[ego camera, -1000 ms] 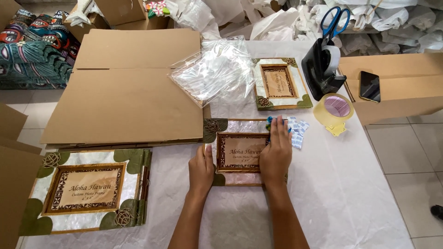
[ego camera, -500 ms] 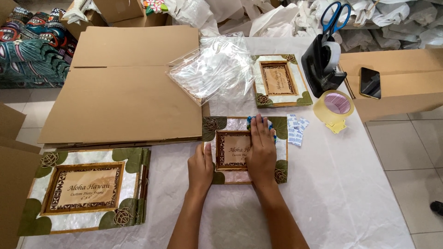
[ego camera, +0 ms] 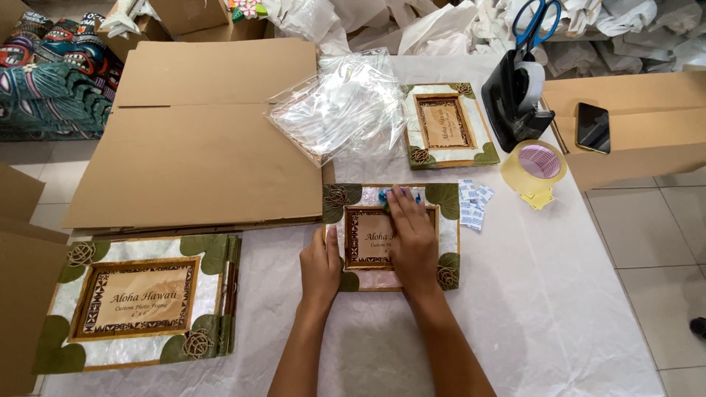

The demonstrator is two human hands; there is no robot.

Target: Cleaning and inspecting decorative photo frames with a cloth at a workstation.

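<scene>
A decorated photo frame (ego camera: 448, 220) with green leaf corners and a pale shell border lies flat on the white-covered table (ego camera: 559, 309) in front of me. My left hand (ego camera: 321, 266) rests open against the frame's left edge. My right hand (ego camera: 410, 234) lies flat on the middle of the frame, its fingertips on a small blue and white item (ego camera: 384, 195) at the frame's top edge. Several small white packets (ego camera: 472, 204) lie just right of the frame.
A stack of larger matching frames (ego camera: 140, 300) sits at the left. Flat cardboard (ego camera: 198, 140), clear plastic bags (ego camera: 340, 103), another small frame (ego camera: 446, 123), a tape dispenser (ego camera: 519, 95), a tape roll (ego camera: 535, 163), and a phone (ego camera: 593, 126) on a cardboard box lie beyond.
My right hand slid left from the frame's right side to its middle. The frame now shows whole on the table. My left hand stayed at the left edge.
</scene>
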